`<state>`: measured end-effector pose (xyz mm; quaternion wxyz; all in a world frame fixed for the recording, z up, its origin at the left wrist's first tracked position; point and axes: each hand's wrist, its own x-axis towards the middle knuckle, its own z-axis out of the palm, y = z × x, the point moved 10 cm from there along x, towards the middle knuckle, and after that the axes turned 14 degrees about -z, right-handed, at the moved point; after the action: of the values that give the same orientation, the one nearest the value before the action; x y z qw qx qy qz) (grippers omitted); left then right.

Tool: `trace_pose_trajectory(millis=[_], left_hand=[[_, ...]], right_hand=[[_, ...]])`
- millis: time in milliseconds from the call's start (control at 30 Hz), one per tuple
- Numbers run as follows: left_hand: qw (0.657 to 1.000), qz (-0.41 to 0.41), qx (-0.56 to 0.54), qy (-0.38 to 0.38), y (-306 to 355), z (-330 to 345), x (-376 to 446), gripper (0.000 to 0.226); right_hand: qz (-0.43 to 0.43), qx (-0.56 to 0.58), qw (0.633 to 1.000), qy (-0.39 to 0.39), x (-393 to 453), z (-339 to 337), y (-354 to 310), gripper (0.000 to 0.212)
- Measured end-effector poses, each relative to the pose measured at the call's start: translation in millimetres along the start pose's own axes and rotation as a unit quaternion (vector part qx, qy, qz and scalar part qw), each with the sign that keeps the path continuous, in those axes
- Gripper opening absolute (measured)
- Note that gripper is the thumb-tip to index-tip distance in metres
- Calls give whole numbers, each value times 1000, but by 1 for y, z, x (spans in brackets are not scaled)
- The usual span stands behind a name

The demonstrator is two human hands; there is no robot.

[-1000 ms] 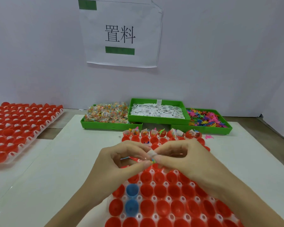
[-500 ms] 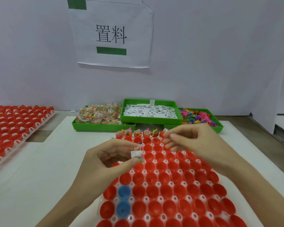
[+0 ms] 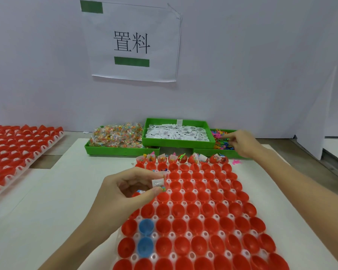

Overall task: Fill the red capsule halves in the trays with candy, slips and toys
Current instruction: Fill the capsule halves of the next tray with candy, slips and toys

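Counts of the items on the work table, seen from the head camera.
Three green bins (image 3: 179,144): one of candy packets (image 3: 116,135), one of paper slips (image 3: 177,132), one of plastic toys (image 3: 221,140). Two trays of red capsule halves (image 3: 201,208), one in front and one at left (image 3: 16,152). Two blue capsule halves (image 3: 145,227). Two hands (image 3: 125,189). One wall sign (image 3: 132,42).
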<state>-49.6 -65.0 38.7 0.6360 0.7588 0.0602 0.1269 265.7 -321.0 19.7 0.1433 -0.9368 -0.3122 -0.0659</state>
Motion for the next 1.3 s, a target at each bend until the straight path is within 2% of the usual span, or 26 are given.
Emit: trace_pose_trajectory(millis=[100,267,533,700,767,833,900,933,1000,1100,1200,1300], left_hand=[[1000,-1,-5,-3,-1,1,0,23],[1000,-3,-10,13,-4,-6,3,19],[997,6,17,80,-3,-21,5,15],[996,-25,-28,79,-11,-25,8,18],[996,-33,-33,74,-12,-24,8,20],[996,-40,-37,69,-14,-21,8,24],[996,-44,-45,58,-16,-18,8,31],[996,-44,-49,52,-16,-16,8,36],[997,-40,-56,44,-16,-12,7,47],[997,-35,-55,32,-17,-7,7,53],[998,-28,-45,22,-15,-3,6,49],[999,-14,-5,38,-12,-4,3,35]], right_hand=[[1,-1,999,-32,6,10,4,33],[34,-5,999,-17,11,2,10,22],[108,66,986,109,-10,-10,28,22],[108,168,946,254,-34,-38,24,22],[112,208,929,286,-44,-49,12,18],[90,302,909,273,-49,-50,-17,25],[46,404,886,221,-59,-45,-64,34],[16,423,886,190,-66,-44,-92,31],[-50,434,890,129,-85,-40,-147,19],[-108,445,886,74,-108,-26,-205,12],[-140,392,906,73,-115,-17,-231,11],[-147,399,903,57,-117,-10,-239,11]])
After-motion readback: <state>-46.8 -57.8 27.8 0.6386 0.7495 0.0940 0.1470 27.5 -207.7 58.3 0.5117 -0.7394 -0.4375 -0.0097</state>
